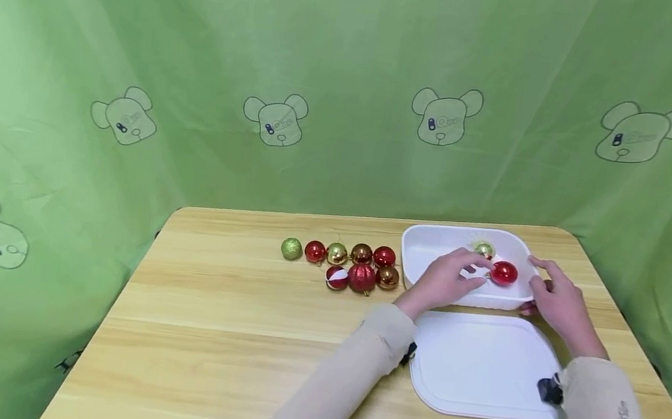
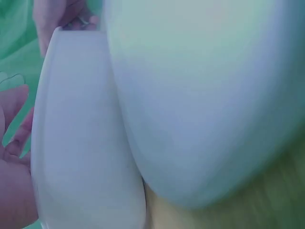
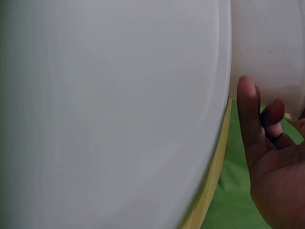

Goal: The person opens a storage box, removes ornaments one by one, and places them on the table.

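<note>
A white plastic box [image 1: 432, 238] stands at the table's back right, holding a shiny red ball ornament [image 1: 504, 273] and a light green-gold ornament [image 1: 483, 250]. My left hand [image 1: 447, 274] reaches over the box's front wall, thumb and fingers apart, just left of the red ornament. Whether its fingertips touch that ornament's cap is unclear. At the box's right end, my right hand [image 1: 561, 308] grips the rim and wall. Fingers of this hand [image 3: 279, 167] lie against the outer wall in the right wrist view.
A white lid [image 1: 486, 365] lies flat in front of the box, beneath the forearms. Left of the box, several ornaments sit grouped, among them a glittery red ball [image 1: 362, 278] and a green ball [image 1: 291, 249]. A green curtain [image 1: 340, 168] hangs behind the wooden table [image 1: 204, 333].
</note>
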The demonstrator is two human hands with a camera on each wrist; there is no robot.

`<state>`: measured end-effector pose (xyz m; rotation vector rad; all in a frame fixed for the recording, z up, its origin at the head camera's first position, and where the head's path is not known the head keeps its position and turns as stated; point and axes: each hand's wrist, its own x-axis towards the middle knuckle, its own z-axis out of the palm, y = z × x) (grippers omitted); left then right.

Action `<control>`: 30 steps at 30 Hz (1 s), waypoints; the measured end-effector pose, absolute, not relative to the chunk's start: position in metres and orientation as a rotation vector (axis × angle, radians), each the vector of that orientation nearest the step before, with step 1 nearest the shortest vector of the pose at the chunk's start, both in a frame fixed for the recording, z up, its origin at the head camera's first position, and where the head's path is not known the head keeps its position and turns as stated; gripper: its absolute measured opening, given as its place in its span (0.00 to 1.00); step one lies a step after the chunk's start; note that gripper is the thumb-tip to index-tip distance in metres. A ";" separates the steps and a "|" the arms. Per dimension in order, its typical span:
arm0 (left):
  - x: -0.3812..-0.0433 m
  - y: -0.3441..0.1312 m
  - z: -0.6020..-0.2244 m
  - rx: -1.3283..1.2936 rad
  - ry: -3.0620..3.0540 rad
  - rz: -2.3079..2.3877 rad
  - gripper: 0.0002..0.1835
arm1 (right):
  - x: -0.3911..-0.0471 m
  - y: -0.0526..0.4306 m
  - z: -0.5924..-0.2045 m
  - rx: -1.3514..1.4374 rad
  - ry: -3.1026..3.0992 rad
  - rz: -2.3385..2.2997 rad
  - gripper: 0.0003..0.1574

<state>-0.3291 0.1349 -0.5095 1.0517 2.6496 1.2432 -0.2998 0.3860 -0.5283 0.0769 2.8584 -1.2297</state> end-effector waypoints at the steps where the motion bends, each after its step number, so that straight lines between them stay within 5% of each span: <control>1: -0.330 0.139 -0.510 1.057 2.665 1.211 0.19 | -0.300 0.386 -0.529 0.077 2.860 -1.225 0.37; 30: -0.340 0.174 -0.515 0.983 2.746 0.516 0.23 | -0.300 0.384 -0.528 0.063 2.845 -1.277 0.36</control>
